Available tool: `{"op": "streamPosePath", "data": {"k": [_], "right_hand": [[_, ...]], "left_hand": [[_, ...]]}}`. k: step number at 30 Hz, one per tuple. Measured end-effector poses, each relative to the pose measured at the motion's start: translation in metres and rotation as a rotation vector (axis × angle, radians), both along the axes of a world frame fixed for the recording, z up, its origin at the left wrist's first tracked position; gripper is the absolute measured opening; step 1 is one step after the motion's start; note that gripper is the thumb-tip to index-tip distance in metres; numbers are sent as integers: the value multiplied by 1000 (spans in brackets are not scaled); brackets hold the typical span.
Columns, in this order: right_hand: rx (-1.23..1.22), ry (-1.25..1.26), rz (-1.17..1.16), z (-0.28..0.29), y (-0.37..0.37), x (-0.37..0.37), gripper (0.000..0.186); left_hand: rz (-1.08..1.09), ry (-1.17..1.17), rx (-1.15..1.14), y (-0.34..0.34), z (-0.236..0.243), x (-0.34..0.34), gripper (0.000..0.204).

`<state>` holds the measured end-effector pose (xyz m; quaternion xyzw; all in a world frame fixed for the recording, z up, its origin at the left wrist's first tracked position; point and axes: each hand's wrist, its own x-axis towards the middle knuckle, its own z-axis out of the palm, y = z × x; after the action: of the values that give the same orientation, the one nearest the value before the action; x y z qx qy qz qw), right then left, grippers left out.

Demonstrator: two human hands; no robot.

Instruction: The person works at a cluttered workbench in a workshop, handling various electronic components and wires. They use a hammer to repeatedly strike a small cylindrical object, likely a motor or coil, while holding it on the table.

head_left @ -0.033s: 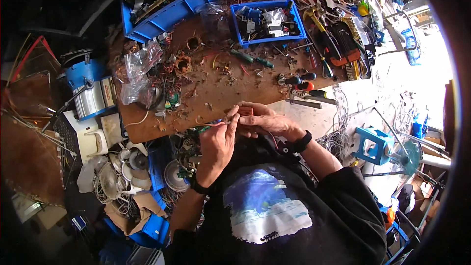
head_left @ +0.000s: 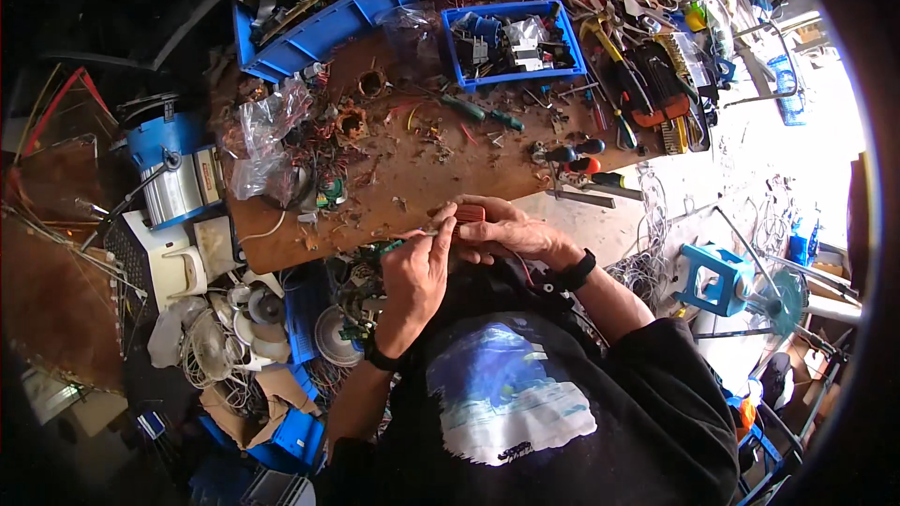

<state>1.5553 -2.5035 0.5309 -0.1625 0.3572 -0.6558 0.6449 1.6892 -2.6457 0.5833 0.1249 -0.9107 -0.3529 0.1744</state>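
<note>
Just in front of the worktable's near edge (head_left: 262, 253), my two hands are together. My right hand (head_left: 511, 236) grips a small red-orange component (head_left: 471, 213), thumb across its lower side, with a thin reddish wire (head_left: 525, 270) hanging below it. My left hand (head_left: 419, 276), fingers pinched at the component's left end, holds a thin pink wire (head_left: 424, 234). The exact point where wire and component meet is too small to make out. Screwdrivers (head_left: 579, 159) lie on the table to the upper right of my hands.
Blue bins (head_left: 511, 77) of parts stand at the back, with hand tools (head_left: 647, 84) to their right. Plastic bags and scraps (head_left: 267, 131) litter the table's left. A motor unit (head_left: 169, 169) stands at left. Below are fan parts (head_left: 216, 337); a blue stool (head_left: 714, 276) is at right.
My left fingers have shifted very slightly around the pink wire. Nothing else has visibly moved.
</note>
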Motion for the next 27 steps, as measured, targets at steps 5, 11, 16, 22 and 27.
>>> {"op": "streamPosePath", "data": {"k": [5, 11, 16, 22, 27], "right_hand": [[-76, 6, 61, 6, 2, -4, 47], [-12, 120, 101, -7, 1, -8, 74], [53, 437, 142, -16, 0, -6, 93], [155, 405, 223, -44, -2, 6, 82], [163, 360, 209, -62, 1, 19, 69]], "left_hand": [[193, -189, 483, 5, 17, 0, 35], [219, -117, 489, -1, -2, -2, 33], [176, -234, 401, -19, -28, 4, 34], [107, -322, 503, -35, -36, -3, 38], [75, -442, 697, -45, -68, -11, 38]]}}
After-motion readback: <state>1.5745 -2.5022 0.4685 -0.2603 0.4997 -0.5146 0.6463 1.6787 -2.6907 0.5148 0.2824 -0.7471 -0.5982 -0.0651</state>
